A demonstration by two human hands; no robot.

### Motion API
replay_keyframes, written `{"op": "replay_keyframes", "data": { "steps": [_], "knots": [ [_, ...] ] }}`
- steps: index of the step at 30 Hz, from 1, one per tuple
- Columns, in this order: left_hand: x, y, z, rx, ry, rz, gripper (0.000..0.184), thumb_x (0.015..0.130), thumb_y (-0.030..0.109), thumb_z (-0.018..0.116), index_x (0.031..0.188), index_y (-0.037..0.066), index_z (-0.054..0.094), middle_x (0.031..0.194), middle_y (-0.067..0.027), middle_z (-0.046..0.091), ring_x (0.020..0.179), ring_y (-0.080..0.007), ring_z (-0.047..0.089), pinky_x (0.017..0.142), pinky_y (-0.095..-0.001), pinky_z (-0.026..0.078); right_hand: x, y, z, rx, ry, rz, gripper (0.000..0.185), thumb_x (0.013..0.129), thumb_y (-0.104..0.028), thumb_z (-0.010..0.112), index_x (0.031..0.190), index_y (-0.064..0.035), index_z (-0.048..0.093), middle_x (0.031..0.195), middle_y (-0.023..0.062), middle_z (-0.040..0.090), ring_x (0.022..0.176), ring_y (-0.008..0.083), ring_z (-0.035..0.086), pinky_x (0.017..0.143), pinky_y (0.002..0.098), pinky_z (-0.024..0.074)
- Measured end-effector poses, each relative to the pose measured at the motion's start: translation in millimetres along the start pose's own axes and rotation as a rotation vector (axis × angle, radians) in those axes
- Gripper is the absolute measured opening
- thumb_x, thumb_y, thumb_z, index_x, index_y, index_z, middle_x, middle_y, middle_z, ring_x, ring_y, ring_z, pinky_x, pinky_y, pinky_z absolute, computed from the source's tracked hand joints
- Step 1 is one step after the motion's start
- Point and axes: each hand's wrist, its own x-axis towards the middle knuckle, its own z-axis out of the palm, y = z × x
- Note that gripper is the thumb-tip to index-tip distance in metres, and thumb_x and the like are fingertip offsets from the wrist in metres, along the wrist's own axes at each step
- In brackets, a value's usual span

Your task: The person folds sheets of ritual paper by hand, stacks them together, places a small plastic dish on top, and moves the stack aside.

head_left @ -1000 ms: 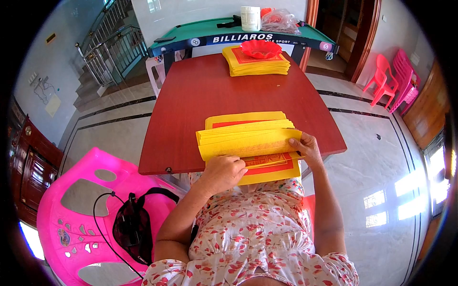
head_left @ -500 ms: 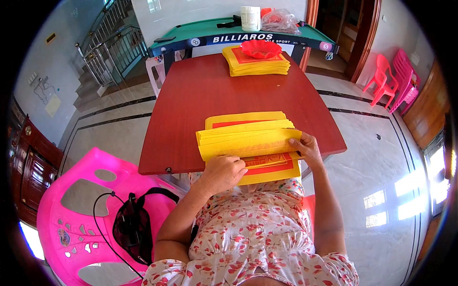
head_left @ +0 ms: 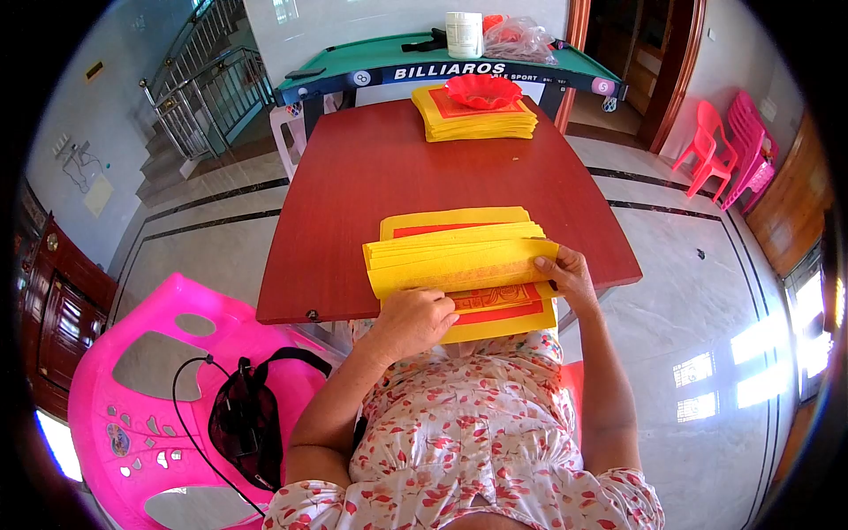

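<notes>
By the right grip (head_left: 574, 277) the yellow paper (head_left: 459, 256) is pinched; whether it is held by the left grip (head_left: 413, 316) cannot be told. Set over the table's near edge, the table (head_left: 397, 168) being overhung, it is likely light, limp, easily creased, best taken by its edges.

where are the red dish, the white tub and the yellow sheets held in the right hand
red dish (head_left: 483, 91): head view, middle of its hollow
white tub (head_left: 465, 38): head view, front of its side wall
yellow sheets (head_left: 461, 265): head view, middle of the folded-over flap
</notes>
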Motion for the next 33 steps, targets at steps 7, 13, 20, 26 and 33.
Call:
{"op": "replay_keyframes", "data": {
  "steps": [7,13,20,26,33],
  "knots": [
    [-0.2,-1.0,1.4,-0.003,0.007,0.010,0.016,0.079,0.018,0.061,0.074,0.004,0.064,0.072,-0.0101,0.062,0.066,-0.0263,0.061,0.060,-0.0374,0.049,0.8,2.2,-1.5,0.009,-0.009,-0.003,0.025,0.087,-0.019,0.061,0.103,0.0003,0.063,0.090,0.0075,0.066,0.077,0.0114,0.062,0.071,0.0258,0.0533],
    [-0.2,-1.1,2.0,-0.002,0.001,0.007,0.015,0.079,0.018,0.062,0.074,0.004,0.064,0.072,-0.0099,0.062,0.067,-0.0259,0.061,0.060,-0.0371,0.049,0.2,-0.1,0.2,0.004,-0.012,-0.015,0.025,0.087,-0.019,0.060,0.103,0.0003,0.063,0.090,0.0074,0.066,0.077,0.0109,0.062,0.071,0.0253,0.0531],
    [-0.2,-0.8,1.9,-0.007,0.002,0.007,0.015,0.079,0.017,0.062,0.074,0.003,0.064,0.072,-0.0100,0.062,0.066,-0.0256,0.061,0.060,-0.0366,0.049,0.1,0.5,0.0,0.029,-0.009,-0.009,0.025,0.087,-0.020,0.061,0.102,-0.0001,0.063,0.089,0.0066,0.066,0.075,0.0097,0.061,0.069,0.0243,0.0526],
    [0.1,-0.1,1.6,-0.004,0.021,0.021,0.015,0.078,0.017,0.063,0.073,0.003,0.064,0.071,-0.0099,0.063,0.066,-0.0254,0.061,0.060,-0.0363,0.049,1.0,5.9,-3.2,0.006,-0.005,0.011,0.027,0.087,-0.022,0.061,0.103,0.0002,0.063,0.085,0.0055,0.065,0.069,0.0080,0.059,0.064,0.0215,0.0511],
    [0.1,0.5,2.4,-0.013,0.020,0.018,0.016,0.078,0.018,0.063,0.072,0.003,0.063,0.071,-0.0098,0.062,0.067,-0.0258,0.061,0.060,-0.0366,0.049,0.7,4.0,-0.1,-0.002,0.001,-0.018,0.027,0.087,-0.022,0.061,0.103,0.0003,0.063,0.086,0.0046,0.065,0.070,0.0069,0.058,0.064,0.0215,0.0513]
  ]
}}
